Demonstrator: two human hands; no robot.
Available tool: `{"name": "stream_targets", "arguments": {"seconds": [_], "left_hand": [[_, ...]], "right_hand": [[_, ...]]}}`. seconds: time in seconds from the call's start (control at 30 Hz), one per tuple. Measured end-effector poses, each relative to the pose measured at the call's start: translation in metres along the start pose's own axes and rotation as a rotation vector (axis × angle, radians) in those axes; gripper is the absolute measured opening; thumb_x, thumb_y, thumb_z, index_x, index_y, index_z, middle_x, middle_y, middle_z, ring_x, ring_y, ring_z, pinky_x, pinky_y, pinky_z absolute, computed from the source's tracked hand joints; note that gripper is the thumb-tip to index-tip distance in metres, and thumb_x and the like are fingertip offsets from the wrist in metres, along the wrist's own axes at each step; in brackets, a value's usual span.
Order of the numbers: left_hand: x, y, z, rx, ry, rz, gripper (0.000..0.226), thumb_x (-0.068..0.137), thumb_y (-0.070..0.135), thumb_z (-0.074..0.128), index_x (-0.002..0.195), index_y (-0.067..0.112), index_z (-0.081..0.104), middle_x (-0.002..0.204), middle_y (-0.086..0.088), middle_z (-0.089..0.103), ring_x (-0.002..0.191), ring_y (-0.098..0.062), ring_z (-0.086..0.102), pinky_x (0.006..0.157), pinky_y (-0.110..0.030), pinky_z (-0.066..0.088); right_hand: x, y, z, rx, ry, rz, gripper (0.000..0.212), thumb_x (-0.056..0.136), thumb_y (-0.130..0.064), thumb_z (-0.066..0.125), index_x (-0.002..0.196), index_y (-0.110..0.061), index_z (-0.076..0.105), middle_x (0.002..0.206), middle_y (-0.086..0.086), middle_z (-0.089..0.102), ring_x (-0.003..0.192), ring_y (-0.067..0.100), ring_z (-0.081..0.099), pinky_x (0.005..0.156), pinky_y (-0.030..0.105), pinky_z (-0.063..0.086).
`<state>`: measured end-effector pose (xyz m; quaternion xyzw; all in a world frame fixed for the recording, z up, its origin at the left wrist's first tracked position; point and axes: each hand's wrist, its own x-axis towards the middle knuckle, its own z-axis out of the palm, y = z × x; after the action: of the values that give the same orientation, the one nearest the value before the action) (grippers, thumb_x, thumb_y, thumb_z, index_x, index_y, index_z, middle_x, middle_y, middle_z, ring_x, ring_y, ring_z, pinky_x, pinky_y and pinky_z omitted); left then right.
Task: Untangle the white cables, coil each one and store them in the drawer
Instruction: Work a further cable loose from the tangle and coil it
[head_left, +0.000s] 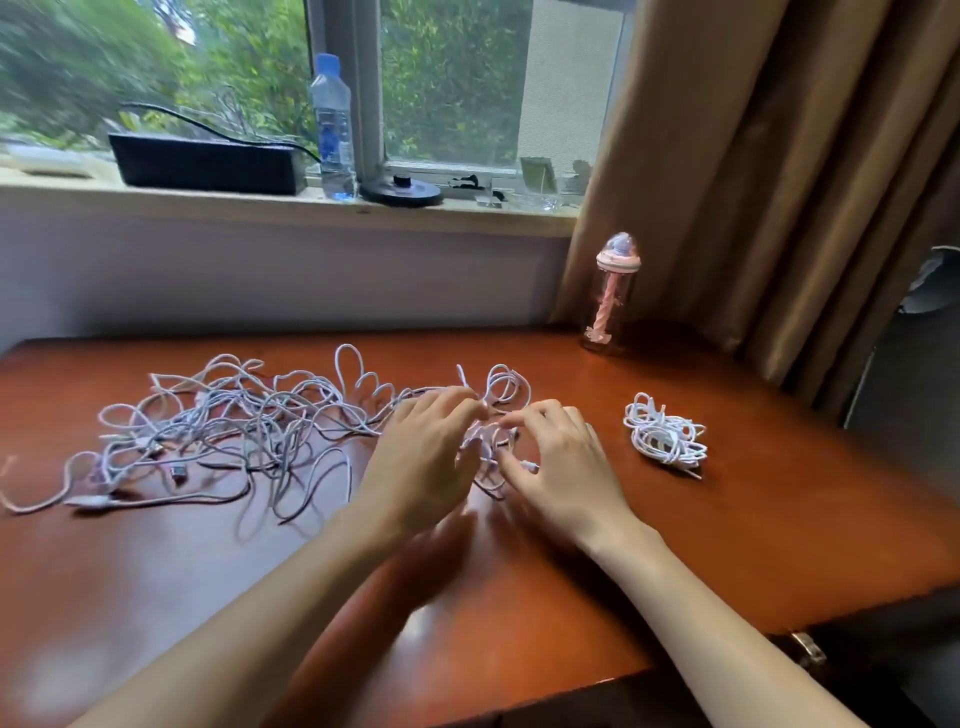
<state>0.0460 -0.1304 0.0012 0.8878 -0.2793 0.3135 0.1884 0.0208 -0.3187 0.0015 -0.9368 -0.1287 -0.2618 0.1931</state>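
Both hands hold a white cable at mid-table, with the tangle to the left and the coil to the right.

The red-brown table fills the lower view. Its near edge cuts across the bottom right, its far edge meets the wall under the sill, and bare wood lies open in front of the arms and at the far right. A tan curtain hangs by the right rear corner. The tangle spreads over the left half, its loops reaching the left hand, whose fingertips pinch the cable. The right hand, fingers curled, grips the same small bunch just beside it. The coil lies apart, right of that hand. A black box and a water bottle stand on the sill. A pink bottle with a pink straw inside stands at the back of the table.
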Motion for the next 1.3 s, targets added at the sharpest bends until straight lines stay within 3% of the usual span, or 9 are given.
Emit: {"name": "stream_targets", "arguments": {"seconds": [0.27, 0.4, 0.57, 0.7, 0.8, 0.97, 1.1, 1.23, 1.3], "left_hand": [[-0.032, -0.063, -0.041, 0.113, 0.036, -0.138, 0.026, 0.085, 0.028, 0.058, 0.11, 0.024, 0.065, 0.123, 0.006, 0.064, 0.117, -0.021, 0.058, 0.094, -0.038, 0.041], [-0.047, -0.089, -0.056, 0.19, 0.047, -0.197, 0.023, 0.086, 0.027, 0.057, 0.107, 0.024, 0.065, 0.118, 0.005, 0.065, 0.112, -0.022, 0.058, 0.095, -0.037, 0.037], [-0.054, -0.105, -0.055, 0.237, -0.005, -0.277, 0.035, 0.086, 0.04, 0.041, 0.104, 0.027, 0.067, 0.11, 0.005, 0.068, 0.106, -0.024, 0.062, 0.095, -0.04, 0.03], [-0.056, -0.116, -0.05, 0.258, -0.033, -0.305, 0.035, 0.084, 0.041, 0.041, 0.099, 0.026, 0.068, 0.107, 0.007, 0.068, 0.107, -0.024, 0.058, 0.096, -0.041, 0.026], [-0.06, -0.123, -0.051, 0.238, -0.027, -0.329, 0.038, 0.083, 0.044, 0.039, 0.094, 0.027, 0.07, 0.108, 0.009, 0.067, 0.109, -0.023, 0.056, 0.096, -0.041, 0.022], [-0.062, -0.123, -0.05, 0.282, -0.039, -0.299, 0.031, 0.084, 0.037, 0.044, 0.095, 0.027, 0.071, 0.11, 0.006, 0.066, 0.11, -0.026, 0.057, 0.101, -0.043, 0.021], [-0.062, -0.117, -0.05, 0.315, -0.044, -0.257, 0.025, 0.077, 0.021, 0.067, 0.101, 0.026, 0.071, 0.116, 0.0, 0.063, 0.113, -0.03, 0.056, 0.108, -0.045, 0.021], [-0.066, -0.096, -0.062, 0.127, -0.098, -0.13, 0.047, 0.075, 0.028, 0.041, 0.112, 0.026, 0.07, 0.123, 0.005, 0.064, 0.121, -0.019, 0.054, 0.118, -0.047, 0.019], [-0.068, -0.091, -0.065, -0.025, -0.109, -0.107, 0.049, 0.074, 0.032, 0.041, 0.113, 0.025, 0.07, 0.125, 0.009, 0.064, 0.126, -0.012, 0.051, 0.12, -0.046, 0.018]], "right_hand": [[0.032, -0.057, 0.045, 0.113, -0.05, -0.121, 0.032, 0.086, -0.039, 0.066, 0.116, -0.026, 0.066, 0.114, -0.005, 0.061, 0.109, 0.02, 0.053, 0.099, 0.037, 0.043], [0.044, -0.082, 0.065, 0.131, -0.151, -0.156, 0.038, 0.087, -0.041, 0.06, 0.12, -0.024, 0.066, 0.119, -0.003, 0.064, 0.115, 0.023, 0.054, 0.103, 0.04, 0.043], [0.056, -0.091, 0.088, 0.12, -0.273, -0.142, 0.037, 0.089, -0.04, 0.061, 0.124, -0.027, 0.065, 0.121, -0.004, 0.064, 0.115, 0.022, 0.054, 0.1, 0.04, 0.046], [0.064, -0.093, 0.098, 0.095, -0.27, -0.164, 0.023, 0.092, -0.038, 0.062, 0.109, -0.027, 0.072, 0.109, -0.005, 0.064, 0.107, 0.023, 0.056, 0.093, 0.038, 0.048], [0.057, -0.087, 0.098, 0.23, -0.278, -0.176, 0.022, 0.09, -0.037, 0.059, 0.103, -0.028, 0.074, 0.105, -0.011, 0.062, 0.106, 0.018, 0.055, 0.096, 0.037, 0.047], [0.043, -0.072, 0.082, 0.307, -0.383, -0.293, 0.026, 0.089, -0.025, 0.056, 0.106, -0.029, 0.075, 0.113, -0.016, 0.062, 0.11, 0.009, 0.052, 0.103, 0.025, 0.039], [0.043, -0.071, 0.08, 0.316, -0.387, -0.333, 0.016, 0.091, -0.016, 0.064, 0.098, -0.029, 0.07, 0.106, -0.011, 0.062, 0.102, 0.014, 0.053, 0.098, 0.033, 0.042], [0.043, -0.077, 0.079, 0.418, -0.317, -0.283, 0.018, 0.095, -0.008, 0.062, 0.099, -0.024, 0.066, 0.093, -0.016, 0.06, 0.091, 0.008, 0.054, 0.084, 0.031, 0.046], [0.045, -0.078, 0.075, 0.497, -0.248, -0.232, 0.02, 0.096, -0.006, 0.063, 0.099, -0.026, 0.067, 0.095, -0.018, 0.063, 0.093, 0.006, 0.059, 0.084, 0.029, 0.05]]}}
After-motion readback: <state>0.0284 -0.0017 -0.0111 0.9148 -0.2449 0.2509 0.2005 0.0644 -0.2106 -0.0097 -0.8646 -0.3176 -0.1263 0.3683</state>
